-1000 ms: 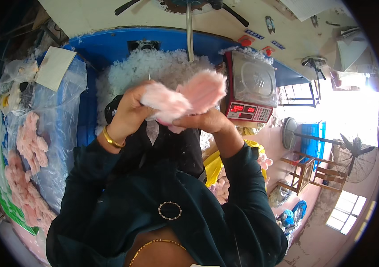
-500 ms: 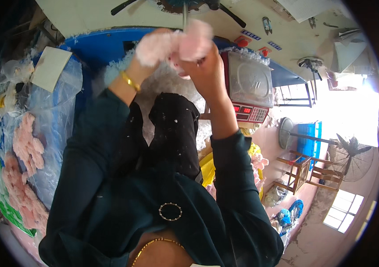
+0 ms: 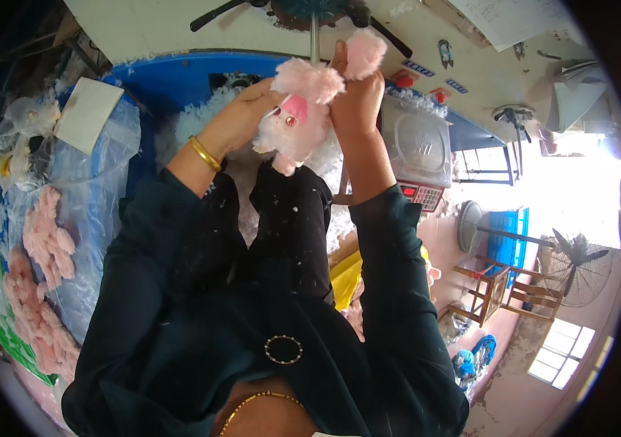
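Note:
A fluffy pink plush toy [image 3: 292,138] hangs between my hands, its head lowest, with shiny round eyes and a bright pink patch showing. My left hand [image 3: 248,109] grips it from the left side; its fingertips are partly hidden behind the plush. On the other side my right hand [image 3: 358,102] is closed on the toy's upper part, thumb pointing up, with a pink tuft sticking out above the fist. Just beyond the toy, a thin metal tube [image 3: 315,40] comes down from the machine at the top of the view.
White stuffing [image 3: 248,218] lies around my legs below the blue-edged bin [image 3: 172,73]. To the right sit a digital scale [image 3: 416,146] and red buttons [image 3: 404,78]. Pink plush skins [image 3: 48,240] rest on plastic bags at the left. A fan [image 3: 573,262] and wooden stools stand farther right.
The toy has turned and come lower, so its eyes and head now show below my hands. My right hand has shifted a little to the right.

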The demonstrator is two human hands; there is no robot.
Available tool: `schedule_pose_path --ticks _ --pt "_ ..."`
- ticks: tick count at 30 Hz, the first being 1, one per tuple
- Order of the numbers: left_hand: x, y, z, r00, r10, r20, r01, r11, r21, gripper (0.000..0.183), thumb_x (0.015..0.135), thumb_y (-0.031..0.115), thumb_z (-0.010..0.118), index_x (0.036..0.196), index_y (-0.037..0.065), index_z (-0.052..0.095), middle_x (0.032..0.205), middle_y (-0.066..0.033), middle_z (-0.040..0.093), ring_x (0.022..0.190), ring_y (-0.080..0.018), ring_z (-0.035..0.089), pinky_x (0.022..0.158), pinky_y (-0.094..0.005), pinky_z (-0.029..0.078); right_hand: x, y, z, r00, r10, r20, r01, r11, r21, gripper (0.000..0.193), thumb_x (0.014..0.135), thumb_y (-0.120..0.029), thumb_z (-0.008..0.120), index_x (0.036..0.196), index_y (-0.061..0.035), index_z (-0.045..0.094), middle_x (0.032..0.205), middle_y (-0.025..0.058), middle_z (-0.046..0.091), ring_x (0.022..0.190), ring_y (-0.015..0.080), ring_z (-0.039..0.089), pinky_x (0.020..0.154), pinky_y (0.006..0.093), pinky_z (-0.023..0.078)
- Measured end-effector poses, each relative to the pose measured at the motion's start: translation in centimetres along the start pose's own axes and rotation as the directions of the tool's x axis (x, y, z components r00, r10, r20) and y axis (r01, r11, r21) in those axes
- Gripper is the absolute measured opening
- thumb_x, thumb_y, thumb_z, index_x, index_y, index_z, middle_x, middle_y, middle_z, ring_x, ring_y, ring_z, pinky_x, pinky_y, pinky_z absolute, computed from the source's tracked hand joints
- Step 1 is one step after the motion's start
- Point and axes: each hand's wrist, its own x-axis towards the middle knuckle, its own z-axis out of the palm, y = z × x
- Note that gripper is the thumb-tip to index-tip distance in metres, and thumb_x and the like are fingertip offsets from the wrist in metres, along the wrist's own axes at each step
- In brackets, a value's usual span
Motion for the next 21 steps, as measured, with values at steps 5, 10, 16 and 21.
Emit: schedule_pose_path --ticks 5,10,16,21 --pt "-1.1 0.9 -0.7 0.994 0.072 0.080 -0.101 0.873 0.478 0.037 0.090 0.025 0.062 0.118 0.001 0.054 0.110 -0.0072 0.061 0.100 -0.0149 0.057 0.085 -0.0295 0.047 -1.8 -0.9 -2.4 0.965 0.182 0.190 -0.257 0.800 0.542 0.013 0.085 -0.009 0.057 0.088 0.0021 0.064 0.075 0.0124 0.063 0.053 0.0235 0.057 0.049 0.0340 0.046" --pt "-1.9 0.6 0.9 0.706 0.572 0.419 -0.475 -0.056 0.878 0.035 0.074 0.009 0.064 0.108 0.002 0.057 0.102 -0.0134 0.061 0.096 -0.0279 0.059 0.083 -0.0380 0.045 -4.2 -0.1 -5.0 0.863 0.018 0.505 -0.237 0.897 0.374 0.030 0.077 -0.011 0.065 0.105 -0.0021 0.059 0.104 0.0091 0.060 0.094 0.0183 0.057 0.077 0.0307 0.047" --pt "-2.0 -0.1 5.6 0.785 0.594 0.177 -0.178 -0.059 0.982 0.028 0.063 0.009 0.068 0.083 0.006 0.050 0.086 -0.0102 0.057 0.085 -0.0298 0.056 0.071 -0.0406 0.042 -1.5 -5.0 -1.7 0.696 0.657 0.291 -0.591 0.293 0.752 0.014 0.080 -0.015 0.063 0.072 -0.0063 0.056 0.067 -0.0019 0.051 0.059 0.0071 0.047 0.050 0.0251 0.038" --pt "-0.7 1.5 6.0 0.693 0.711 0.121 -0.274 0.103 0.956 0.040 0.065 0.021 0.080 0.088 0.002 0.053 0.079 -0.0153 0.057 0.074 -0.0342 0.057 0.063 -0.0394 0.046 3.3 2.4 6.4 0.736 0.673 0.075 -0.604 0.602 0.523 0.024 0.076 -0.020 0.058 0.073 0.0030 0.061 0.060 0.0143 0.058 0.060 0.0168 0.054 0.059 0.0378 0.046"
